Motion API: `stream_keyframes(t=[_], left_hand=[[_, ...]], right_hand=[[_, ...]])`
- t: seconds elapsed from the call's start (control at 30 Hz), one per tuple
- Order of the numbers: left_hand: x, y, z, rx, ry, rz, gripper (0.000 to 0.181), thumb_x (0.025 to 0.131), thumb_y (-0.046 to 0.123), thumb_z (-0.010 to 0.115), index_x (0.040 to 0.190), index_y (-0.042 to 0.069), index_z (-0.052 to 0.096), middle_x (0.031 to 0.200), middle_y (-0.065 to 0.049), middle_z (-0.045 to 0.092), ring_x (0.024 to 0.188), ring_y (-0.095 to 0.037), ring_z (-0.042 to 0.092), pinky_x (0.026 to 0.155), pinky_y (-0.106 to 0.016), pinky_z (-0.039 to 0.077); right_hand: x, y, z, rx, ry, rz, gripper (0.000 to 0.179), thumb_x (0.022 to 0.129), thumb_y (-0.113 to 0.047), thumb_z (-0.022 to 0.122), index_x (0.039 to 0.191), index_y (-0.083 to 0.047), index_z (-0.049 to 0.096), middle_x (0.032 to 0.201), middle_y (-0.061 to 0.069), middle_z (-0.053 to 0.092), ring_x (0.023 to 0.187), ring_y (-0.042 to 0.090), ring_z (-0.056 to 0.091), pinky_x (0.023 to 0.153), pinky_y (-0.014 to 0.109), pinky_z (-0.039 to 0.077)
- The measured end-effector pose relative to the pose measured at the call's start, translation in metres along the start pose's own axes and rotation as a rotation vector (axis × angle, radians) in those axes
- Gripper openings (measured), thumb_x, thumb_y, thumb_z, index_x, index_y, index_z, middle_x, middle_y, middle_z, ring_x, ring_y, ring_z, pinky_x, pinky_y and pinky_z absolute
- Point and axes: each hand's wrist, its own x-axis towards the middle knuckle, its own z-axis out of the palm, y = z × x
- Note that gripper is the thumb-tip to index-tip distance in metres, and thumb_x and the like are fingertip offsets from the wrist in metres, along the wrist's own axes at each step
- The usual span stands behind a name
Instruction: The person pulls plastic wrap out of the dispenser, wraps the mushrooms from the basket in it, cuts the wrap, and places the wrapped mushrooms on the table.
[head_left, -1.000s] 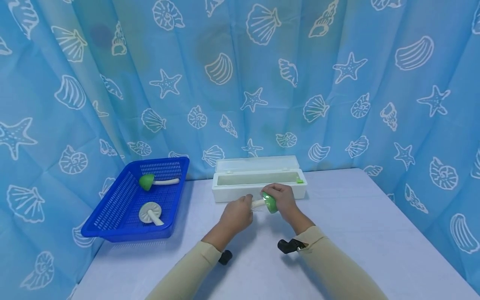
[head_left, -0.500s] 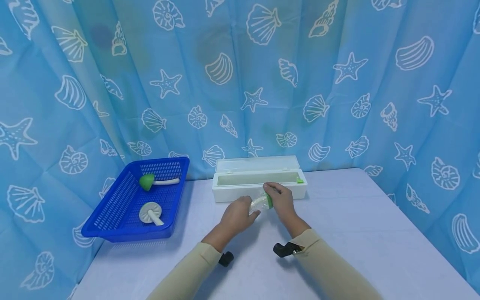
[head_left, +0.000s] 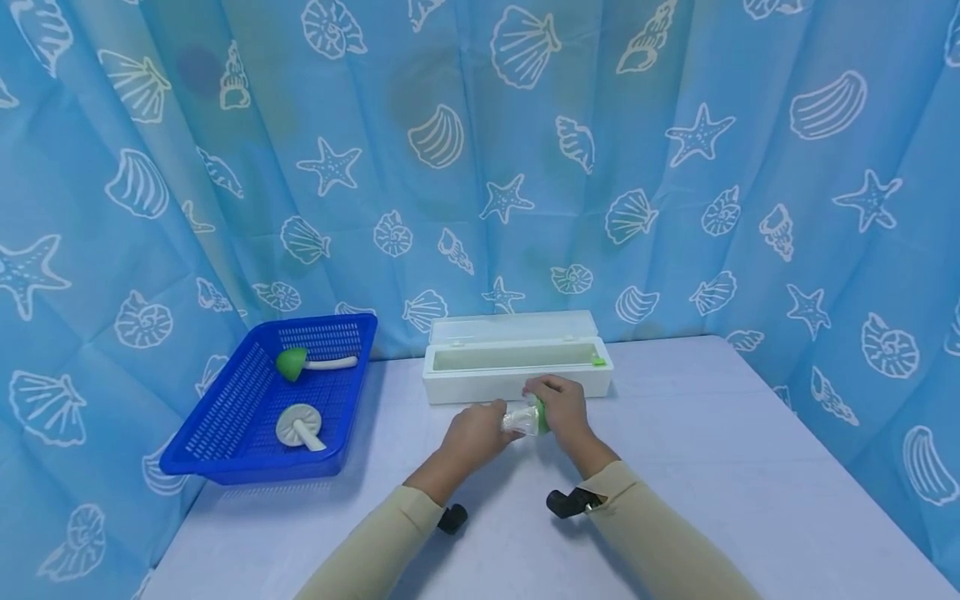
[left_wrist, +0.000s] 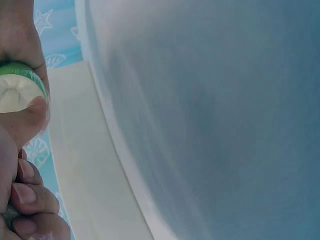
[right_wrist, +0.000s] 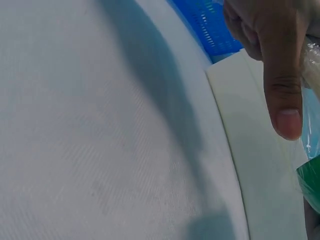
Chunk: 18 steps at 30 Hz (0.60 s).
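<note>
Green-capped mushroom (head_left: 542,418), wrapped in clear film (head_left: 521,419), is gripped by both curled hands (head_left: 471,435) (head_left: 567,412).

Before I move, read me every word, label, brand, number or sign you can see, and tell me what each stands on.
No readable text in any view.
Blue fabric curtain: white shell and starfish outlines, pictures only.
White rectangular box: no lettering visible.
Blue perforated plastic basket: no lettering visible.
Green-capped, white-stemmed mushroom in clear plastic wrap: any print is too small or blurred to tell.

Blue curtain (head_left: 480,150) behind 1 table (head_left: 517,533) suggests a makeshift workspace.
</note>
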Motion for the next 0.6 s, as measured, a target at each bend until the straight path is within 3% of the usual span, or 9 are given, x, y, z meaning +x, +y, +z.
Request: stream_keyframes(t=[0.2,0.33,0.43,0.5,0.6], left_hand=[[-0.003,-0.001,-0.001,-0.045,-0.021,-0.013,0.045,0.085,0.051,0.071,0.104,0.011,0.061,0.074,0.002,0.061,0.058,-0.011,0.052,0.051,-0.028,0.043],[-0.005,-0.008,-0.004,-0.083,-0.122,-0.125,0.048,0.084,0.059,0.066,0.095,0.012,0.06,0.068,0.002,0.056,0.056,-0.014,0.051,0.049,-0.031,0.041],[-0.004,-0.014,-0.002,-0.091,-0.182,-0.2,0.048,0.082,0.06,0.067,0.085,0.013,0.059,0.064,0.001,0.053,0.054,-0.016,0.05,0.049,-0.032,0.04],[-0.002,-0.016,0.0,-0.1,-0.194,-0.203,0.044,0.083,0.056,0.069,0.085,0.012,0.06,0.064,0.001,0.053,0.055,-0.015,0.049,0.05,-0.031,0.04],[0.0,-0.014,0.0,-0.132,-0.196,-0.146,0.037,0.084,0.045,0.073,0.091,0.011,0.063,0.065,0.003,0.054,0.056,-0.014,0.05,0.051,-0.03,0.041]], right_hand=[[0.002,0.0,-0.005,-0.062,0.01,-0.07,0.022,0.09,-0.022,0.067,0.088,-0.002,0.075,0.086,0.004,0.071,0.084,0.021,0.062,0.068,0.032,0.05],[0.005,-0.002,-0.011,-0.117,0.014,-0.156,0.017,0.09,-0.018,0.069,0.092,-0.002,0.075,0.09,0.004,0.072,0.09,0.02,0.063,0.077,0.033,0.049],[0.004,-0.004,-0.014,-0.089,0.0,-0.203,0.013,0.088,-0.013,0.072,0.093,-0.001,0.074,0.094,0.007,0.071,0.093,0.022,0.062,0.081,0.036,0.048],[0.003,-0.003,-0.014,-0.064,-0.042,-0.217,0.013,0.088,-0.012,0.072,0.095,0.0,0.073,0.096,0.009,0.071,0.095,0.023,0.062,0.084,0.038,0.047],[0.001,-0.002,-0.013,-0.044,-0.142,-0.22,0.019,0.088,-0.012,0.072,0.102,0.001,0.072,0.103,0.011,0.07,0.101,0.025,0.061,0.089,0.041,0.046]])
